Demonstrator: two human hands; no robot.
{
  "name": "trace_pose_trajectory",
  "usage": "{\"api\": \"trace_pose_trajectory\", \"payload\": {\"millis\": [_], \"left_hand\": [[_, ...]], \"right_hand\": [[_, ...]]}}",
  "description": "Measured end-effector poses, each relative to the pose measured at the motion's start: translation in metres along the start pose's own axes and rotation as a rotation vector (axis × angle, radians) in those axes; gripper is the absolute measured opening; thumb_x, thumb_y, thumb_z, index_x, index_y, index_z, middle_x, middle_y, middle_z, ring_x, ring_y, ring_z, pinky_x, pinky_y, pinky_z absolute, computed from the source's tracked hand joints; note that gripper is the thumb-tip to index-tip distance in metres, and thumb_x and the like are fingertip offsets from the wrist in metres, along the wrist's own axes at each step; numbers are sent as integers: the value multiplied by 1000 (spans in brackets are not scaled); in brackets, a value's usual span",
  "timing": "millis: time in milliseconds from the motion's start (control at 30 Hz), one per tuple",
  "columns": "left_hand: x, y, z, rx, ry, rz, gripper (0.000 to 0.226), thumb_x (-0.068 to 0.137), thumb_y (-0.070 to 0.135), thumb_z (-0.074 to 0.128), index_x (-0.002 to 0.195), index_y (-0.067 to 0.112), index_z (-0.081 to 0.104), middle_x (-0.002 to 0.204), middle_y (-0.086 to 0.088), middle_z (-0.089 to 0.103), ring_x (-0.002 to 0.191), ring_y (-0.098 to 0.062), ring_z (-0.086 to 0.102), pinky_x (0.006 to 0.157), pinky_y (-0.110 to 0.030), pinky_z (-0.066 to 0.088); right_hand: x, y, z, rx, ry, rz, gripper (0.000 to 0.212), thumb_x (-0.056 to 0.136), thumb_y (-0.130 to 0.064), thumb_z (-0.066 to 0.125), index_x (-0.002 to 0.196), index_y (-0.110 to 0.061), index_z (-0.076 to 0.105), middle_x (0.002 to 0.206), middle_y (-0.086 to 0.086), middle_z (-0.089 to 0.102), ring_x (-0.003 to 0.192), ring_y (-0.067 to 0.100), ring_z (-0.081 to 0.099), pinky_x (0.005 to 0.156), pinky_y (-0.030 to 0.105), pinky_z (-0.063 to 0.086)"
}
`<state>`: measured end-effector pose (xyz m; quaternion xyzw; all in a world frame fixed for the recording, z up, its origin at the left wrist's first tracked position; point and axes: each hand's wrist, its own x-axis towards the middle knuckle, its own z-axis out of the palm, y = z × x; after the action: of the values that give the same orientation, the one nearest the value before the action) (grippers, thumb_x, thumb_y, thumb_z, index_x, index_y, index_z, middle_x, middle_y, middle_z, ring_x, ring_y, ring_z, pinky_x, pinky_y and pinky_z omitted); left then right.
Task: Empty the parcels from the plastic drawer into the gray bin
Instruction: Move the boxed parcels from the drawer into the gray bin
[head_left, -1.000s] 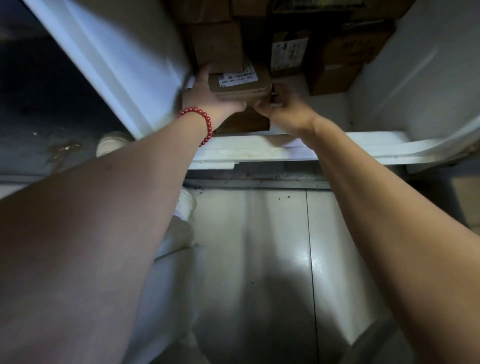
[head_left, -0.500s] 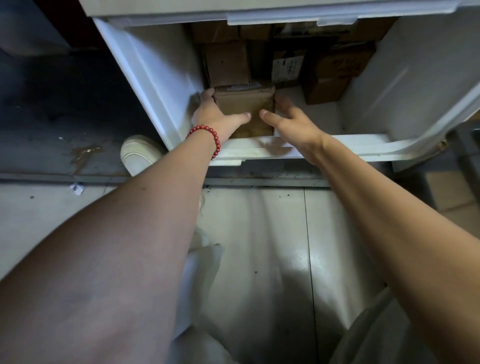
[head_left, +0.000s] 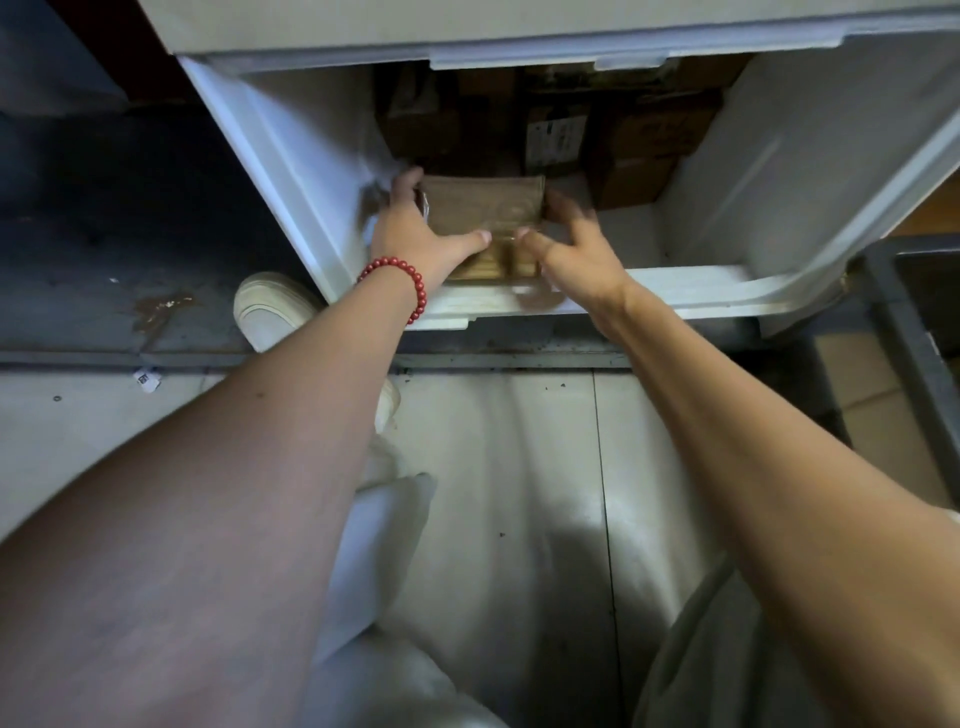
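The white plastic drawer (head_left: 691, 291) stands pulled out ahead of me. At its front left lies a flat brown parcel (head_left: 483, 208), on top of another parcel (head_left: 478, 267). My left hand (head_left: 415, 234), with a red bead bracelet at the wrist, grips the top parcel's left edge, thumb across its front. My right hand (head_left: 571, 244) is blurred, with fingers spread; its thumb and fingertips touch the parcel's right front corner. Several more cardboard parcels (head_left: 649, 140) are stacked at the dim back of the drawer. A gray bin's rim (head_left: 904, 332) shows at the right edge.
Another white drawer front (head_left: 519, 31) overhangs the open one. My white shoe (head_left: 270, 306) rests on the dark floor left of the drawer. Pale floor tiles (head_left: 519, 467) lie between my arms, with my light trouser legs below.
My right hand, which had come off the parcels, has returned to the top parcel's right corner. The view has pulled back, and the bin's rim has appeared at the right.
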<state>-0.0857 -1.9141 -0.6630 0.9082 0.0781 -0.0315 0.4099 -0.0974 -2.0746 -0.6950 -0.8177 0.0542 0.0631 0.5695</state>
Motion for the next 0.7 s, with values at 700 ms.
{"api": "trace_pose_trajectory", "payload": {"millis": [700], "left_hand": [[-173, 24, -33, -380, -22, -111, 31, 90, 40, 59, 115, 33, 42, 105, 13, 52, 101, -13, 55, 89, -49, 52]], "right_hand": [[-199, -47, -50, 217, -120, 85, 46, 99, -41, 47, 144, -39, 35, 137, -8, 45, 120, 12, 47, 91, 32, 36]]}}
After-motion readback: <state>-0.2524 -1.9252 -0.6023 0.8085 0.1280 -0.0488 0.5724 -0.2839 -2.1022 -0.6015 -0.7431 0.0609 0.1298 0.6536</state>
